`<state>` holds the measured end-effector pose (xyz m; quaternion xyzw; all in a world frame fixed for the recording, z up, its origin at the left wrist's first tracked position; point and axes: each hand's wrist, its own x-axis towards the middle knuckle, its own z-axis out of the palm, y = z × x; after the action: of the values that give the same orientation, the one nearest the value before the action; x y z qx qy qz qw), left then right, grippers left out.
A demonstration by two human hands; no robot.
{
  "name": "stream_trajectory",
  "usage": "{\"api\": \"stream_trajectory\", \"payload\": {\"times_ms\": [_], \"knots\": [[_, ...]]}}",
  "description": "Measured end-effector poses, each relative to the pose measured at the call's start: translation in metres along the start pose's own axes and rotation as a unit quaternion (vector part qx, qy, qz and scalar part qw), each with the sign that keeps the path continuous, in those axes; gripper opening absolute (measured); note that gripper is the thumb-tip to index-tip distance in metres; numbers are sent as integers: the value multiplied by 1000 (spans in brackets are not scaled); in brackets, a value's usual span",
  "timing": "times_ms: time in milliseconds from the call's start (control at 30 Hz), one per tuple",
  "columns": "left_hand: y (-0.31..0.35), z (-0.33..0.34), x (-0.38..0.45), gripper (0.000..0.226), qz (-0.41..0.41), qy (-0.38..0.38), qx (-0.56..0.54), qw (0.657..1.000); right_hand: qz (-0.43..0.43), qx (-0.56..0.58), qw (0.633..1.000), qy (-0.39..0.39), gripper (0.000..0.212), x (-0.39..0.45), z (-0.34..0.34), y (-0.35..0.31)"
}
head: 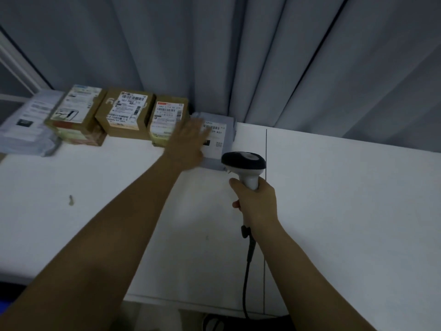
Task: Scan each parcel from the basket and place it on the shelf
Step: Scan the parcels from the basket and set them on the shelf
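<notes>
We see grey curtains (262,56) filling the far side, hanging down behind a white shelf (346,211) that spans the scene, w/ a thin vertical seam right of centre.

Along the far edge of the shelf, parcels sit in a row. Far left: a grey poly mailer (26,125), blurred, label up. Right of it, three brown cardboard boxes side by side, each w/ a white label on top: left box (76,113), middle box (128,113), right box (167,120). Just right of those lies a flat grey parcel (218,139), label up, its far end at the curtain.

Our left hand (188,142) reaches across to the grey parcel, fingers straight and spread, lying flat on its left part; hand is motion-blurred, so we can't tell how firmly it presses.

Our right hand (256,201) is nearer, grip wrapped round the pale handle of a barcode scanner (243,163). Scanner's black head sits just near of the grey parcel's near edge. A black cable (248,271) runs from the handle's base toward us, past the shelf's near edge.

Small dark mark (70,200) on the shelf, left-near.
</notes>
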<state>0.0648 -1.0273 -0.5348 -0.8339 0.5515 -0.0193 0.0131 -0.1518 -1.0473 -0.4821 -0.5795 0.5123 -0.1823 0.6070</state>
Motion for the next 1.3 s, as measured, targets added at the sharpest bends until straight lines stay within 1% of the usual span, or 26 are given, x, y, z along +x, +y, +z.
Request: {"api": "stream_trajectory", "payload": {"times_ms": [33, 67, 133, 167, 200, 233, 300, 333, 367, 400, 433, 467, 500, 533, 600, 700, 833, 900, 1000, 1100, 1167, 1233, 1300], "knots": [[9, 7, -2, 70, 47, -15, -2, 999, 2, 8, 1000, 4, 19, 0, 1, -1], [15, 13, -5, 69, 63, -48, 10, 997, 3, 14, 1000, 8, 19, 0, 1, -2], [24, 21, -9, 67, 31, -159, 60, 985, 3, 22, 1000, 11, 19, -2, 2, -3], [26, 21, -11, 67, 10, -194, 79, 978, 2, 27, 1000, 9, 18, -3, 2, -4], [27, 20, -13, 67, -3, -205, 86, 975, 2, 33, 999, 6, 18, -5, 3, -4], [28, 18, -17, 67, -8, -199, 93, 976, 1, 37, 999, 2, 17, -6, 4, -5], [26, 10, -24, 64, -11, -155, 85, 984, 1, 39, 999, -3, 17, -10, 6, -9], [24, 6, -27, 64, -16, -128, 55, 990, 1, 37, 999, -6, 18, -13, 7, -11], [23, 0, -34, 63, -29, -96, 1, 995, -1, 35, 999, -11, 18, -16, 9, -15], [21, -6, -44, 61, -50, -52, -84, 994, -4, 35, 999, -17, 18, -19, 10, -18], [20, -14, -57, 58, -78, -2, -186, 980, -5, 39, 999, -22, 18, -24, 12, -21], [19, -22, -73, 53, -116, 40, -270, 955, -5, 46, 998, -29, 17, -29, 14, -25], [18, -31, -92, 49, -163, 73, -338, 924, -3, 56, 998, -38, 15, -35, 16, -28], [16, -40, -114, 43, -215, 93, -381, 895, -1, 65, 997, -49, 13, -42, 19, -32], [10, -56, -160, 33, -305, 112, -421, 847, 2, 68, 995, -78, 12, -58, 27, -38], [2, -88, -233, 28, -383, 144, -470, 782, -12, 37, 989, -141, 16, -90, 41, -45], [-1, -141, -332, 22, -427, 179, -488, 740, -69, -65, 965, -246, 16, -146, 63, -45], [0, -166, -381, 20, -447, 208, -485, 722, -97, -107, 943, -299, 14, -179, 75, -42], [-1, -186, -455, 19, -495, 252, -466, 689, -137, -156, 906, -369, 14, -231, 93, -33], [3, -189, -529, 18, -536, 271, -436, 671, -173, -191, 871, -419, 12, -279, 114, -19], [8, -181, -572, 22, -573, 265, -433, 644, -197, -209, 851, -439, 13, -306, 129, -9], [15, -169, -608, 28, -611, 260, -424, 616, -211, -221, 837, -453, 13, -329, 144, 1], [20, -156, -635, 33, -636, 269, -406, 599, -218, -226, 832, -458, 15, -345, 157, 12]]}}
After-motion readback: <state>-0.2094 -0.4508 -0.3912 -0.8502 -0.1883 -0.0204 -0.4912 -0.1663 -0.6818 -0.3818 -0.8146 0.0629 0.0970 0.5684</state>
